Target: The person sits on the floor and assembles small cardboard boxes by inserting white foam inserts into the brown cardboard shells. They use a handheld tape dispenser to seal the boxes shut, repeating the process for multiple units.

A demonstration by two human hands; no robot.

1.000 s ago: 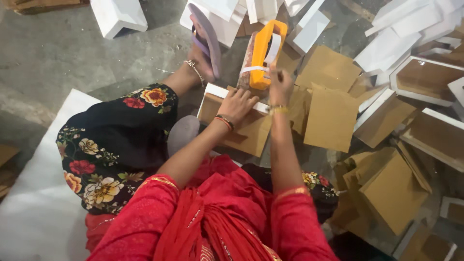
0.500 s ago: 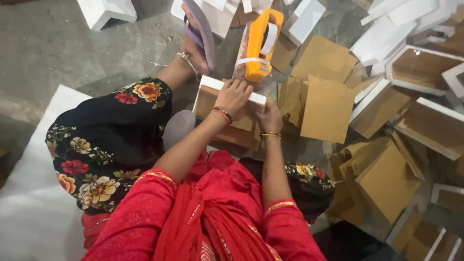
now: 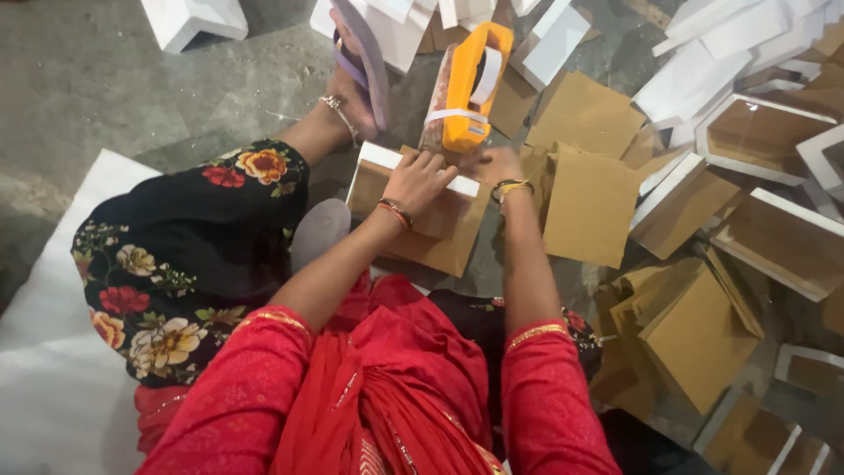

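Left hand (image 3: 420,180) pressed flat, fingers together, on white-edged brown box (image 3: 422,224) at frame centre. Right hand (image 3: 494,164), closure unclear, touches orange tape dispenser (image 3: 468,84) standing upright just above; right nearer.

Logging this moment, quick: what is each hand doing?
Left hand: fingers pressed on the brown box, white rim.
Right hand: beside the orange tape dispenser; grip cannot be told.

Both hands are resting on the box (image 3: 422,220); the tape dispenser (image 3: 466,84) is standing just behind; cardboard sheets (image 3: 589,202) are lying right.
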